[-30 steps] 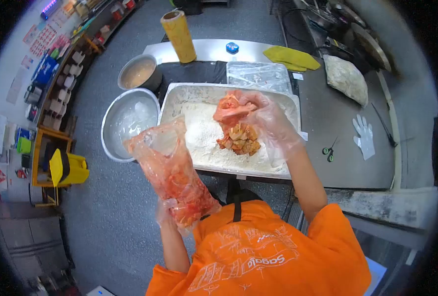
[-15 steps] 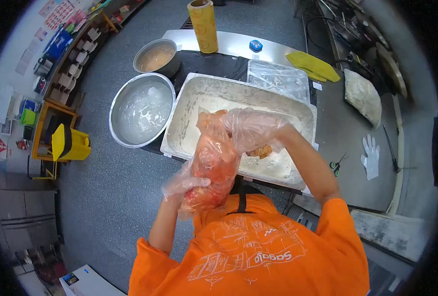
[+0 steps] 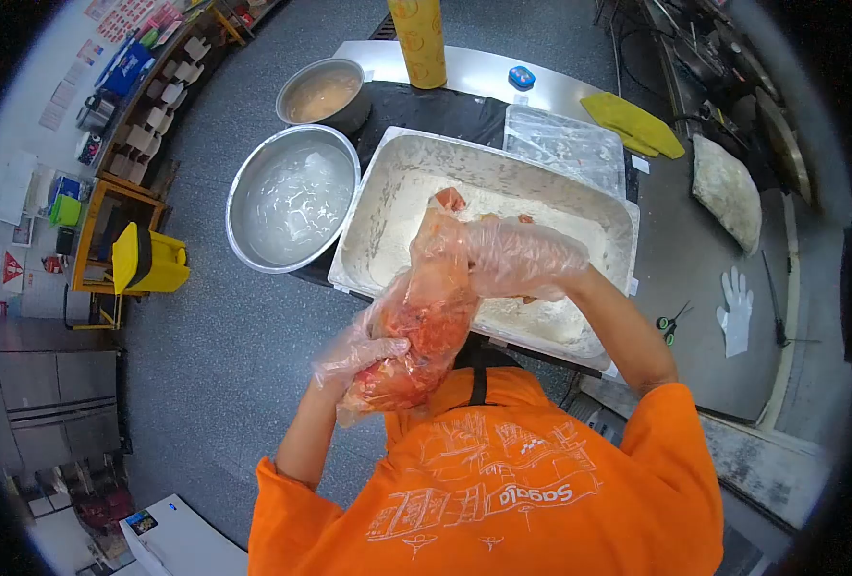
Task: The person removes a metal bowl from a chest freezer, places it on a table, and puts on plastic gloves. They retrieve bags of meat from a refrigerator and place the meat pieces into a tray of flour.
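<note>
A clear plastic bag of raw meat (image 3: 426, 326), reddish and wet-looking, hangs tilted over the near edge of a white tub (image 3: 361, 216) of flour. My left hand (image 3: 364, 353), in a clear plastic glove, is wrapped round the bag's lower part. Also gloved, my right hand (image 3: 517, 254) grips the bag near its upper end; its fingertips are partly hidden by the plastic. One reddish meat piece (image 3: 449, 199) shows at the bag's top end, above the flour (image 3: 551, 322). Some meat in the tub is partly covered by my right hand.
Left of the tub stand a metal bowl of water (image 3: 296, 206) and a pot of cloudy liquid (image 3: 325, 96). Behind are a yellow wrap roll (image 3: 418, 43), a clear lid (image 3: 565, 139) and a yellow cloth (image 3: 632, 125). Scissors (image 3: 673, 324) and a white glove (image 3: 735, 312) lie right.
The bag's top end has tipped further over the tub, and a meat piece now shows there. My right hand has shifted slightly along with it. The view has shifted a little.
</note>
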Available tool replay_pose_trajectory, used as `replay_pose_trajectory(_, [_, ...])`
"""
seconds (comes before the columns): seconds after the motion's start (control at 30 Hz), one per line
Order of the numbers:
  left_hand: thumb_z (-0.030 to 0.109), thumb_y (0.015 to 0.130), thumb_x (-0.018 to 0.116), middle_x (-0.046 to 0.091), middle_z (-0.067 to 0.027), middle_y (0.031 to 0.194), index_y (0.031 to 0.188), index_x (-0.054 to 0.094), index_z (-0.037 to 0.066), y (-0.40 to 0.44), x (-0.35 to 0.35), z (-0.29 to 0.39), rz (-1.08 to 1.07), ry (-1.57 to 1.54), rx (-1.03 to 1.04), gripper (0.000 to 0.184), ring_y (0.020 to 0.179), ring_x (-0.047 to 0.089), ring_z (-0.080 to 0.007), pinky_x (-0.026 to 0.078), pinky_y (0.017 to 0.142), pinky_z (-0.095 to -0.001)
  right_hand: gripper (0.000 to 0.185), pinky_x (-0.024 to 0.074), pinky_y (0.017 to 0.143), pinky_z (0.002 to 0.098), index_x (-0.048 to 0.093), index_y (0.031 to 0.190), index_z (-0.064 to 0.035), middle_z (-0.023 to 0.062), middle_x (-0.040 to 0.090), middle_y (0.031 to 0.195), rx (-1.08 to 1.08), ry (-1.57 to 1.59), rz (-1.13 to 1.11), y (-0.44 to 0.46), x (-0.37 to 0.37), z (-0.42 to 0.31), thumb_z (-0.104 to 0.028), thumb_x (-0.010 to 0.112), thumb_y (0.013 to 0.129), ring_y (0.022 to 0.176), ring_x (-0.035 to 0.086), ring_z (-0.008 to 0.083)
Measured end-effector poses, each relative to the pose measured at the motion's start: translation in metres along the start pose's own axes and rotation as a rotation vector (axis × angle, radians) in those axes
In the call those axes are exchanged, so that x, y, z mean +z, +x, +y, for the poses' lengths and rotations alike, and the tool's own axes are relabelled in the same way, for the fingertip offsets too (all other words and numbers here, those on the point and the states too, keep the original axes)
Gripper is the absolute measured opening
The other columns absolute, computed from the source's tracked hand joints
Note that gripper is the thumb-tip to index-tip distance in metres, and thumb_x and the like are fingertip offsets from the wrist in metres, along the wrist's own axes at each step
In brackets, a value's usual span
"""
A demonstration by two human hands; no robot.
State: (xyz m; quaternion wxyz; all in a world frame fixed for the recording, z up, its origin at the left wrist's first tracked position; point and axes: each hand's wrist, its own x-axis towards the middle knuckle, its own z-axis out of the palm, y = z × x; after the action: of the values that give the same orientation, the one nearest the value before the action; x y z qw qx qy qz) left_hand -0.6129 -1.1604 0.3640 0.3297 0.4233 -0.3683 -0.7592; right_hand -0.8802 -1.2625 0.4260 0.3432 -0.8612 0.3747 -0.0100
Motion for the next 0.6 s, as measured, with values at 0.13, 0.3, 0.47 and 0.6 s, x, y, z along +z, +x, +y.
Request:
replay_pose_trajectory(0.13, [0.013, 0.071, 0.082, 0.041, -0.0089, 0.147, 0.151, 0.027, 0.002, -0.002, 0.005, 0.004, 0.018, 0.016, -0.070, 0.097, 0.135, 0.039, -0.0191, 0.028, 0.115, -0.0337, 0.031, 0.0503, 0.083, 0.0376, 0.060, 0.105, -0.0081, 0.0163, 0.065, 0.101, -0.209, 0.126, 0.198, 0.000, 0.009, -0.003, -0.022, 0.066, 0.077, 0.100, 0.064, 0.0296])
replay_pose_trajectory(0.3, [0.014, 0.071, 0.083, 0.043, -0.0086, 0.146, 0.150, 0.029, 0.003, -0.004, 0.007, 0.005, -0.016, -0.073, -0.094, 0.096, 0.133, 0.041, -0.0193, 0.031, 0.113, -0.0340, 0.058, 0.0495, 0.090, 0.0396, 0.059, 0.124, -0.0129, 0.0122, 0.064, 0.113, -0.141, -0.024, -0.045, 0.009, -0.001, 0.013, -0.040, 0.075, 0.075, 0.104, 0.061, 0.0332])
replay_pose_trajectory(0.47, [0.014, 0.070, 0.083, 0.046, -0.0096, 0.142, 0.148, 0.032, 0.001, -0.005, -0.006, -0.013, -0.002, -0.242, -0.069, 0.093, 0.131, 0.044, -0.0201, 0.034, 0.112, -0.0354, 0.054, 0.0503, 0.088, 0.0395, 0.059, 0.123, -0.0106, 0.0156, 0.064, 0.110, -0.267, -0.123, 0.118, 0.004, -0.012, 0.006, -0.033, 0.074, 0.076, 0.101, 0.062, 0.0338])
replay_pose_trajectory(0.6, [0.014, 0.071, 0.081, 0.047, -0.0107, 0.140, 0.146, 0.033, 0.000, -0.015, -0.021, -0.017, -0.013, -0.245, -0.032, 0.090, 0.130, 0.046, -0.0223, 0.035, 0.112, -0.0374, 0.042, 0.0501, 0.087, 0.0387, 0.062, 0.119, -0.0068, 0.0135, 0.064, 0.091, -0.289, 0.144, 0.024, -0.009, -0.050, -0.028, -0.026, 0.066, 0.082, 0.092, 0.062, 0.0313])
